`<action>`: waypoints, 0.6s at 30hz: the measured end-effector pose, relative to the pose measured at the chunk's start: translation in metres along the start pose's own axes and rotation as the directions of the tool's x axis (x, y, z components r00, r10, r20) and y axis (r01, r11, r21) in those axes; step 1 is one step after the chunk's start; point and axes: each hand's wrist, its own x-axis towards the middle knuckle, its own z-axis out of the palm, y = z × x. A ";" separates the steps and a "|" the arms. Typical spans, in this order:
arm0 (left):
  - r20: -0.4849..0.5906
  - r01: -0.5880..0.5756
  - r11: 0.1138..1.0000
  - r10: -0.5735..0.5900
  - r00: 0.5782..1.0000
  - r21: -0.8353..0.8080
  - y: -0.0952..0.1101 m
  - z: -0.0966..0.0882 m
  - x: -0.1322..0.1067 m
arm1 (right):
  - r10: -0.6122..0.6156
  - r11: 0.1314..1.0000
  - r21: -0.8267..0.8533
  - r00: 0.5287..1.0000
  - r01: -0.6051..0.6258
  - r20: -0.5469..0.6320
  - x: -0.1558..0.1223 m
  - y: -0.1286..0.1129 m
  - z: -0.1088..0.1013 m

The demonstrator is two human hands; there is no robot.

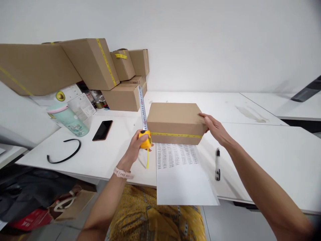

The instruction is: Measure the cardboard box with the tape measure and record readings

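My left hand (136,144) is closed around a yellow tape measure (145,140). Its blade (142,107) is drawn out, pointing away from me along the left side of a brown cardboard box (175,113). A yellow strap hangs below the case. My right hand (213,125) grips the box at its right end, thumb and fingers on the edge. Yellow tape runs across the box's front face. Under the near side of the box lies a sheet of paper (183,184) with columns of handwritten marks, its lower edge jutting past the table edge.
A pen (218,164) lies right of the paper. At left are a phone (102,130), a black headband-like hoop (75,154) and a mint tumbler (71,120). Several cardboard boxes (87,63) are stacked at the back left against the wall. The white table (263,154) has panel seams.
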 end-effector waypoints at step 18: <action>0.459 0.032 0.999 -0.032 0.888 0.008 -0.002 0.068 -0.057 | -0.503 0.726 -0.588 0.859 0.357 -0.100 0.069 -0.047 0.015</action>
